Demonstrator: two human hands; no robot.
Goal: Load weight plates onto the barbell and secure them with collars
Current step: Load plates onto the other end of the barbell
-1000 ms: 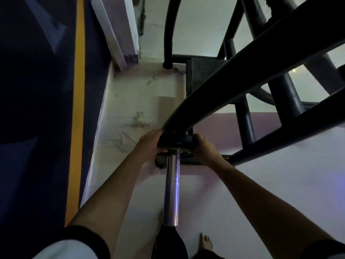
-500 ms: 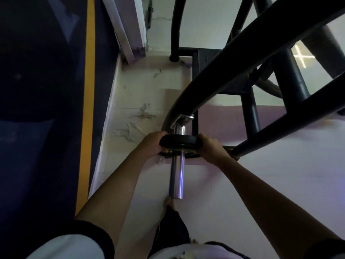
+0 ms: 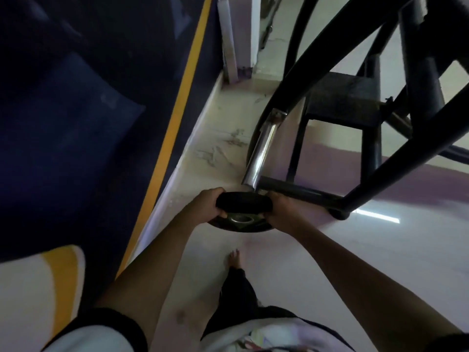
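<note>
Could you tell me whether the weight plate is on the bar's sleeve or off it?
Off: the plate sits past the sleeve's end, its centre hole open.

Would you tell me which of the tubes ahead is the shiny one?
The chrome sleeve, slanting down toward the weight plate; the frame tubes around it are matte black.

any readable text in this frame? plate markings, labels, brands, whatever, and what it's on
None readable.
Weight plate: held edge-on by the left hand and right hand; only a sliver of its face around the hub shows, with no legible marking.
Chrome sleeve: bare metal, no marking visible.
Black frame: no label visible.
Shirt: coloured print, too blurred to read.
</note>
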